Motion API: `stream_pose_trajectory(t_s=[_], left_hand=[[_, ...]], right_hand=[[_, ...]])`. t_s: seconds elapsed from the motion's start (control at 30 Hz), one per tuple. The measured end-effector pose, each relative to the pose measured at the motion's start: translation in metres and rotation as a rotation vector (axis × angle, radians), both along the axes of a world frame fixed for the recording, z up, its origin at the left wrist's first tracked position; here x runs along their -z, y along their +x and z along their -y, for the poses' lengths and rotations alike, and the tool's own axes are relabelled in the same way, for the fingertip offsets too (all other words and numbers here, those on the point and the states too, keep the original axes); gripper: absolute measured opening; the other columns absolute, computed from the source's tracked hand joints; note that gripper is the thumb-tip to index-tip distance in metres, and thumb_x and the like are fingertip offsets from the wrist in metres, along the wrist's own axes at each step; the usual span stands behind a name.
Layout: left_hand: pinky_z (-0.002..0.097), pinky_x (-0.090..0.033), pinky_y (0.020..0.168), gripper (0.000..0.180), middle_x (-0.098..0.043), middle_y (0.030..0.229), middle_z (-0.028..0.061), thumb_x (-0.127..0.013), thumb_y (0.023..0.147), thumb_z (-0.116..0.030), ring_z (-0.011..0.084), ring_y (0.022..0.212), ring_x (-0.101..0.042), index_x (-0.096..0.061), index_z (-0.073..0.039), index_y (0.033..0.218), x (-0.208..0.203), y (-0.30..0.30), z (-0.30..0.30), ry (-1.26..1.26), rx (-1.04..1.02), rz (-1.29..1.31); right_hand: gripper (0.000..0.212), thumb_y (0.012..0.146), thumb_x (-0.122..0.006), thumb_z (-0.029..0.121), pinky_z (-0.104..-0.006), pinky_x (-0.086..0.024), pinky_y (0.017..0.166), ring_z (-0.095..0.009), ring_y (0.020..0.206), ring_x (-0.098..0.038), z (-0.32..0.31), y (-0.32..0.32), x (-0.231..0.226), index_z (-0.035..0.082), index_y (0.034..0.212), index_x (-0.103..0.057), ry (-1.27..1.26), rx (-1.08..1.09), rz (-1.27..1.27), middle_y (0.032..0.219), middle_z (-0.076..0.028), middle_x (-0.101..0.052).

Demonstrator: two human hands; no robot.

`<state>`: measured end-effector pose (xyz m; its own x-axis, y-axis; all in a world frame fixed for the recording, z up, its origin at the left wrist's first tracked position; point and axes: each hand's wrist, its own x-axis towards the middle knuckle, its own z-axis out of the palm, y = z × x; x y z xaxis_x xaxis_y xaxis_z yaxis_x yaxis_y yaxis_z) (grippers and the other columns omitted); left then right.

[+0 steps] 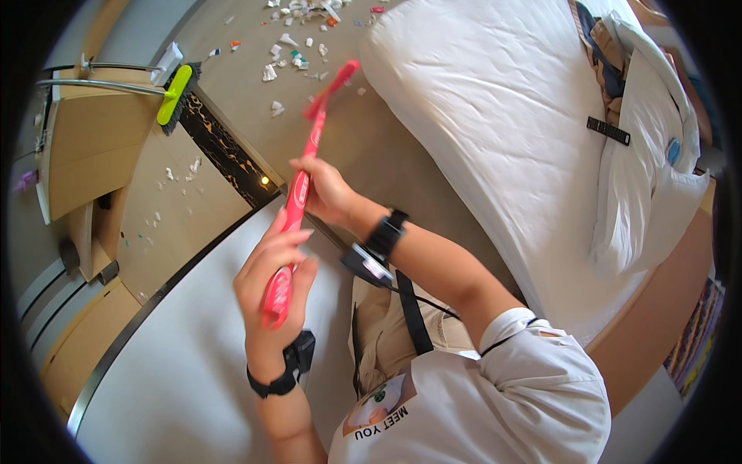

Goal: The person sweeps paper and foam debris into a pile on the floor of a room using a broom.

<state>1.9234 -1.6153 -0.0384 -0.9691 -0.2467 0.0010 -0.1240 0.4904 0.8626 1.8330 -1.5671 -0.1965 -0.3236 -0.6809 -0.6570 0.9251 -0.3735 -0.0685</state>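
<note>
A long pink-red stick [294,203] with a crosswise bar at its far end slants away from me, held in the air; its exact kind I cannot make out. My right hand [331,193] is closed round its middle, thumb along the shaft. My left hand [267,267] grips the near end, with the butt showing between thumb and fingers. The left fingers and the far bar are slightly blurred. Both wrists wear black bands, and a cable runs from the right one.
A bed with a white sheet [456,93] fills the right, with a black remote control [608,131] and crumpled bedding [641,155] on it. Paper scraps [297,58] litter the floor ahead. A green-headed broom [176,95] stands left, beyond a white panel [193,309].
</note>
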Motion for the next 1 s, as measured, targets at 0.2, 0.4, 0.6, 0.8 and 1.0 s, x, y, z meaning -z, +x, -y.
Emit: stream_pose_trajectory(t_s=[0.2, 0.4, 0.6, 0.8, 1.0], left_hand=[[0.0354, -0.04, 0.087, 0.007, -0.062, 0.092, 0.0141, -0.058, 0.079, -0.005, 0.0286, 0.106, -0.051, -0.053, 0.001, 0.08, -0.033, -0.018, 0.008, 0.342, -0.219, 0.06], [0.0257, -0.042, 0.077, 0.013, -0.061, 0.079, 0.0095, -0.057, 0.082, -0.009, 0.0126, 0.071, -0.057, -0.052, 0.001, 0.077, 0.05, -0.063, 0.036, 0.647, -0.328, 0.248], [0.0289, -0.039, 0.086, 0.008, -0.062, 0.088, 0.0115, -0.058, 0.08, -0.005, 0.0202, 0.098, -0.054, -0.053, -0.001, 0.077, 0.078, -0.138, 0.148, 0.6, -0.168, 0.205], [0.0295, -0.038, 0.086, 0.009, -0.058, 0.087, 0.0085, -0.056, 0.081, -0.004, 0.0224, 0.101, -0.052, -0.05, 0.0, 0.076, 0.063, -0.232, 0.233, 0.48, -0.073, 0.148], [0.0296, -0.043, 0.073, 0.012, -0.055, 0.072, 0.0108, -0.059, 0.075, 0.001, 0.027, 0.088, -0.059, -0.047, 0.0, 0.071, 0.029, -0.268, 0.27, 0.229, 0.116, -0.015]], right_hand=[[0.019, 0.084, -0.053, 0.025, -0.0277, -0.046, 0.055, -0.014, 0.064, -0.056, -0.037, -0.005, -0.053, 0.008, 0.077, -0.049, 0.114, -0.226, 0.045, 0.069, -0.003, -0.055], [0.011, 0.08, -0.042, 0.014, -0.0286, -0.047, 0.05, -0.017, 0.053, -0.053, -0.017, -0.022, 0.065, 0.006, 0.076, -0.048, 0.306, -0.305, 0.259, 0.066, -0.007, -0.055], [0.008, 0.078, -0.041, 0.014, -0.0307, -0.045, 0.046, -0.018, 0.06, -0.052, 0.09, -0.095, 0.109, 0.007, 0.076, -0.046, 0.242, -0.231, 0.206, 0.068, -0.007, -0.051], [0.013, 0.077, -0.04, 0.013, -0.0334, -0.045, 0.057, -0.018, 0.056, -0.048, 0.197, -0.211, 0.08, 0.007, 0.066, -0.042, 0.275, -0.104, 0.014, 0.058, -0.004, -0.043], [0.011, 0.079, -0.042, 0.017, -0.0333, -0.047, 0.054, -0.019, 0.054, -0.051, 0.237, -0.248, 0.04, 0.007, 0.074, -0.043, 0.188, 0.036, 0.012, 0.06, -0.005, -0.046]])
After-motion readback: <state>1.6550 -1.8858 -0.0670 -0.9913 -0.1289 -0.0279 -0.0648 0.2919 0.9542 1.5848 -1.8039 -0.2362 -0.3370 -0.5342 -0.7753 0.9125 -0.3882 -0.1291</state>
